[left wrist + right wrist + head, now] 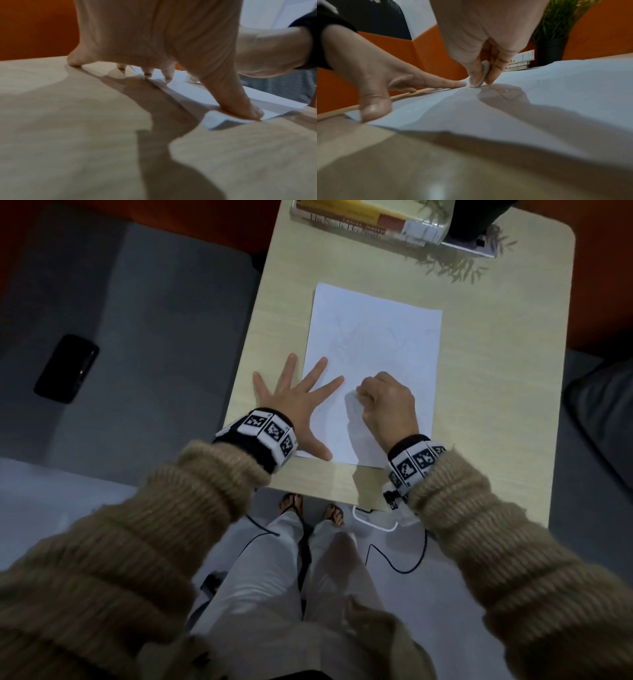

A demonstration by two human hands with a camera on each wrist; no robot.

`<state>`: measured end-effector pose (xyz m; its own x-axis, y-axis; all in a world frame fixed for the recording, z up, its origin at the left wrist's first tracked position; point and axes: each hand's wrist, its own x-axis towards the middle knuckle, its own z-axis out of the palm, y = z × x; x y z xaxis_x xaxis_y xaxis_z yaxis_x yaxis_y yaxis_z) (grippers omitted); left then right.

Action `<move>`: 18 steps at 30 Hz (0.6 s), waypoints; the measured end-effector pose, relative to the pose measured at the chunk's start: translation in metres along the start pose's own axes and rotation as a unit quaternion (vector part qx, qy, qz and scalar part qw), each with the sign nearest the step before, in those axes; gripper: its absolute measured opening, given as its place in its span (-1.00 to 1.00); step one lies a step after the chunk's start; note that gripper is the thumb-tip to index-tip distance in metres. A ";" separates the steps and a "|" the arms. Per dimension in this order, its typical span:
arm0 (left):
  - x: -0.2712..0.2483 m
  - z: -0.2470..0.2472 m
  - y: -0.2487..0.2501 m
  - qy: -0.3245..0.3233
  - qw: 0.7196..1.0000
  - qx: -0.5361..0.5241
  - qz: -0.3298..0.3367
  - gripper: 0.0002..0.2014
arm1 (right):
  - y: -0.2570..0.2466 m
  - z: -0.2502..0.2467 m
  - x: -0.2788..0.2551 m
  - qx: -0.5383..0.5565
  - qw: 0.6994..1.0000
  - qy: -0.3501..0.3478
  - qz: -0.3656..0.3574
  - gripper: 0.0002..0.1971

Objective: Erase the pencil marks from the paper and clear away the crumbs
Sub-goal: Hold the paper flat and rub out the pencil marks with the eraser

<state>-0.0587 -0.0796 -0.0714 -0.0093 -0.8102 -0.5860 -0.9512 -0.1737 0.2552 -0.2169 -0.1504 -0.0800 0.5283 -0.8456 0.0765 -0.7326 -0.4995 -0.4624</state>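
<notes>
Eraser (479, 75) on paper (383, 337) (right-hand pinch)

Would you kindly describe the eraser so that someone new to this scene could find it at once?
Start at the wooden table and find the white paper lying in its middle. The right hand rests on the paper's near half, and the eraser is pinched in its fingertips, touching the sheet. It is the only small, white, rounded slab there.

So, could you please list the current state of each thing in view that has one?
White sheet of paper: flat on the table, faint pencil marks remaining, near left corner curled.
Small white eraser: pinched, tip on the paper.
Left hand: spread, pressing the paper's left edge.
Right hand: grip on the eraser.
Black phone: face down or dark.
</notes>
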 end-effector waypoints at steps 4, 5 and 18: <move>0.000 0.003 0.000 0.003 1.000 -0.008 -0.003 0.29 | -0.023 0.004 -0.061 -0.001 0.993 -0.090 -0.074 -0.88; 0.000 0.003 0.001 0.006 1.000 -0.008 -0.003 0.29 | -0.025 0.003 -0.061 0.008 0.991 -0.110 -0.075 -0.88; 0.001 0.002 -0.002 0.016 1.000 -0.026 0.007 0.33 | -0.035 0.015 -0.011 0.051 0.995 -0.042 -0.069 -0.86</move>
<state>-0.0580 -0.0792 -0.0743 -0.0121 -0.8305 -0.5570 -0.9337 -0.1899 0.3034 -0.1909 -0.1206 -0.0774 0.6581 -0.7495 0.0722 -0.6060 -0.5841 -0.5400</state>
